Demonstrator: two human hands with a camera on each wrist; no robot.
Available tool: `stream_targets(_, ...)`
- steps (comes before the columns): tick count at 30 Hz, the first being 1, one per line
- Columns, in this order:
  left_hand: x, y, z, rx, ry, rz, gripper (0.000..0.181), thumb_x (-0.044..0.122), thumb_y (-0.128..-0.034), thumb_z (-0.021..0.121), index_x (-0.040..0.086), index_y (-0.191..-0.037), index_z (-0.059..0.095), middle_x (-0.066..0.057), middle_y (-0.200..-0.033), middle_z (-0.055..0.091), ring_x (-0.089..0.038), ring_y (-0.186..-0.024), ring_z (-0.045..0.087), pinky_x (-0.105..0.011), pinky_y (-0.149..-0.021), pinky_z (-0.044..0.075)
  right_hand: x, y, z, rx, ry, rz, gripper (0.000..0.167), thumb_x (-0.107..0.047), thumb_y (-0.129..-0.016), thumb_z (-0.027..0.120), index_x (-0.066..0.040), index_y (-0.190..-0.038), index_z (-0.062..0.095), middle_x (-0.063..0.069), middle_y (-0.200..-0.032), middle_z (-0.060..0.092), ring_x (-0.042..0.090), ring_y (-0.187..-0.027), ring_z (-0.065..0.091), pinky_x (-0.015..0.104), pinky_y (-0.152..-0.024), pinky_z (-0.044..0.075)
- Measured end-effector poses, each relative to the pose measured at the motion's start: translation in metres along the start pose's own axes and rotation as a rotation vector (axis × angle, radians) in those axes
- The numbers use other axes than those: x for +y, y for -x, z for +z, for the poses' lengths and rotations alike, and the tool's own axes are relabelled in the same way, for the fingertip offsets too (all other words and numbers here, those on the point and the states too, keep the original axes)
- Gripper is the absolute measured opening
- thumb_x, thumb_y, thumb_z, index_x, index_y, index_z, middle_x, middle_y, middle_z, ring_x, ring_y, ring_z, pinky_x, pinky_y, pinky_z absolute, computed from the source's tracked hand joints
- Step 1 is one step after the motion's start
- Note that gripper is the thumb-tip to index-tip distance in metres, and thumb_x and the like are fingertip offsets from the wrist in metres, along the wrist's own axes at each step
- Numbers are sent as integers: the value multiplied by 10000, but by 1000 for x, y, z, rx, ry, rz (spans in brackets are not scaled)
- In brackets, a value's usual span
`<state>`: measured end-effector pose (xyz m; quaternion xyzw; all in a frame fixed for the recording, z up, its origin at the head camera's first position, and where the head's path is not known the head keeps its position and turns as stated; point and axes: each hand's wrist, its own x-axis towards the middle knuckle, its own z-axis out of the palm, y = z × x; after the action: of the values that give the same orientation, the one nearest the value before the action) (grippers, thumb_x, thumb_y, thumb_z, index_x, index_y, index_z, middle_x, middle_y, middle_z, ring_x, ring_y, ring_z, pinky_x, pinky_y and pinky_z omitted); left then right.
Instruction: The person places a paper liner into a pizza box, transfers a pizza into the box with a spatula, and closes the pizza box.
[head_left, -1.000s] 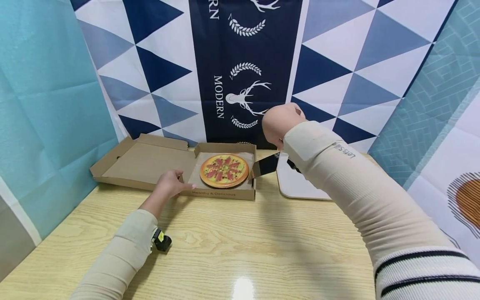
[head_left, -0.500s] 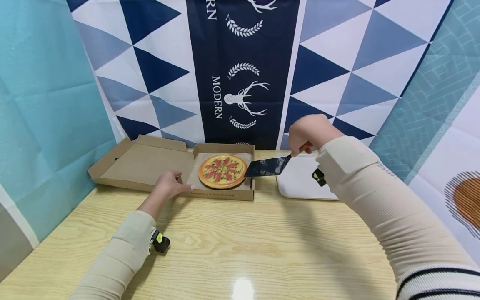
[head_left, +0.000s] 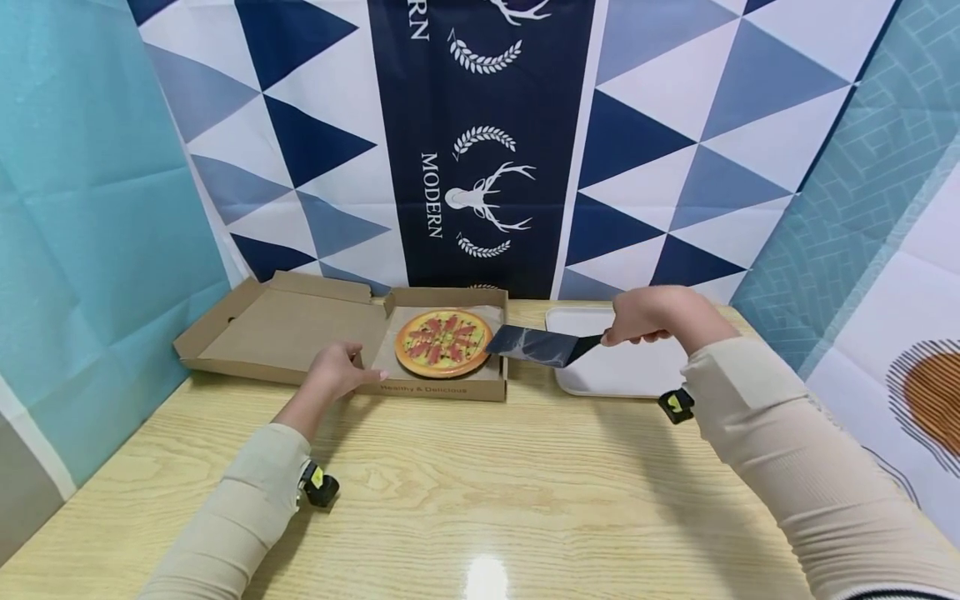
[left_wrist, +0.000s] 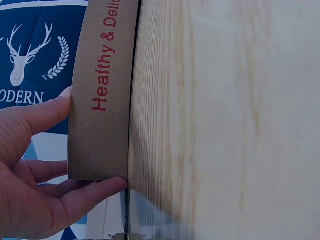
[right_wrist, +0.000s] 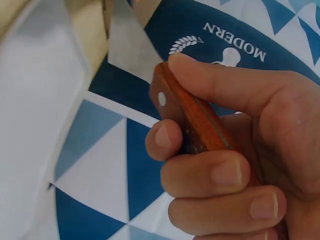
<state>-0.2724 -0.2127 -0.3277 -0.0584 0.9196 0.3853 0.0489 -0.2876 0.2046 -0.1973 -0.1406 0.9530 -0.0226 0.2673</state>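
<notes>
Open cardboard box: one pizza contained, front wall pinched by left hand. Spatula: wooden handle gripped by right hand, blade held over box's right wall, near pizza.

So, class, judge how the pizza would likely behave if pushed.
The pizza would probably slide rather than roll, since it lies flat. It looks stiff: its round edge shows no sag. The low walls of the box may stop it.

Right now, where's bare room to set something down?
Bare: the tabletop in front of the pizza box, between both sleeves; the white tray, where visible. Crowded: the box, holding pizza, spatula over its right wall, left hand at its front.
</notes>
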Motion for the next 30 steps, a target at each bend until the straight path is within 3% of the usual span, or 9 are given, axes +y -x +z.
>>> stream_targets(4, -2, -1, 0, 3, -3, -4, 800, 280, -886, 739, -57, -1481, 324, -292, -1496, 323, -441, -1386, 278, -530, -1110, 300, 10, -5, 14, 19, -32, -34, 382, -355, -974, 559, -138, -665, 507, -57, -521, 327, 82, -449, 258, 224, -452, 288)
stream_targets(10, -4, -1, -1, 5, -12, 4, 801, 281, -887, 737, -66, -1478, 322, -293, -1494, 325, -438, -1384, 284, -528, -1104, 312, 18, -10, 30, 45, -84, -70, 389, -362, -988, 533, 3, -973, 665, -28, -589, 446, 82, -434, 278, 229, -444, 324)
stream_targets(16, -3, -1, 0, 6, -19, 16, 807, 291, -885, 737, -69, -1477, 322, -293, -1493, 326, -433, -1382, 289, -525, -1102, 317, 21, -12, 46, 71, -143, -59, 389, -367, -1003, 509, -25, -863, 630, -42, -536, 351, 84, -427, 265, 231, -433, 306)
stream_targets(25, -3, -1, 1, 11, -28, 13, 817, 302, -883, 738, -67, -1479, 319, -291, -1495, 325, -438, -1386, 277, -526, -1108, 305, 28, -13, 66, 131, -196, -68, 397, -375, -1007, 496, -32, -869, 640, -40, -555, 362, 88, -424, 282, 233, -419, 295)
stream_targets(30, -4, -1, 0, 10, -30, 13, 824, 308, -881, 740, -69, -1479, 317, -295, -1493, 324, -445, -1382, 281, -531, -1106, 306, 33, -12, 74, 163, -206, -79, 433, -394, -999, 512, 14, -949, 650, 56, -711, 538, 133, -502, 395, 285, -477, 381)
